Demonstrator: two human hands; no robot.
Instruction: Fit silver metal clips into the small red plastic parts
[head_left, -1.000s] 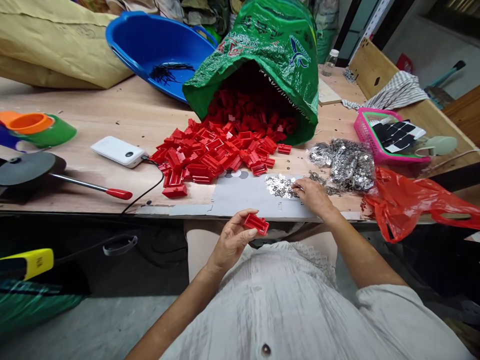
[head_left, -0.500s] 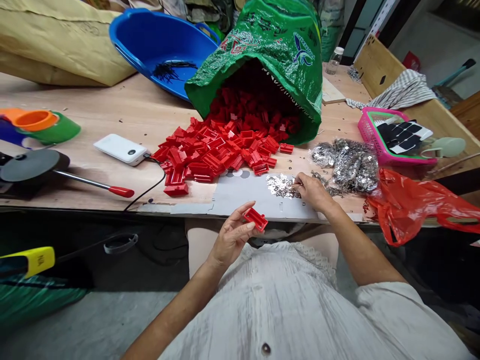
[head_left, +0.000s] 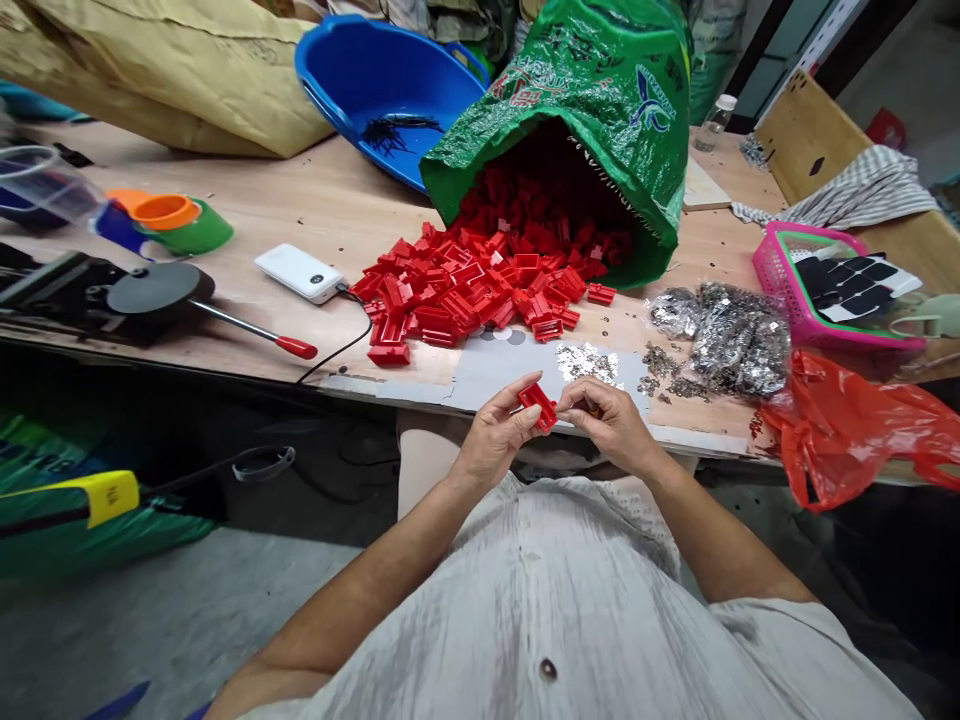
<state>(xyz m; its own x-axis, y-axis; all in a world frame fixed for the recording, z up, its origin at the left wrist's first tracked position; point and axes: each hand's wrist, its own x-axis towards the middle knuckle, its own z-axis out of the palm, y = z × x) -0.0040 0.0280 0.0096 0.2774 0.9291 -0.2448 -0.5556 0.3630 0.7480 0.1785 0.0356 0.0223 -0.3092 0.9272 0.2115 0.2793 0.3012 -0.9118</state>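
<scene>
My left hand (head_left: 496,435) pinches a small red plastic piece (head_left: 537,406) just in front of the table edge. My right hand (head_left: 609,425) is closed in a pinch right beside that piece, touching it; what its fingertips hold is too small to make out. Behind my hands a scatter of small silver metal parts (head_left: 592,364) lies on a grey sheet (head_left: 495,375). A pile of red plastic pieces (head_left: 472,290) spills from a tipped green sack (head_left: 592,120).
A white power bank (head_left: 298,272) with a black cable lies left of the pile. A blue basin (head_left: 375,80), a black tool with a red-tipped handle (head_left: 157,295), coloured cups (head_left: 169,220), bags of silver parts (head_left: 720,335), a pink basket (head_left: 832,290) and a red plastic bag (head_left: 862,425) stand around.
My right hand left the silver parts and came back to meet my left hand at the red piece. The camera view shifted to the left.
</scene>
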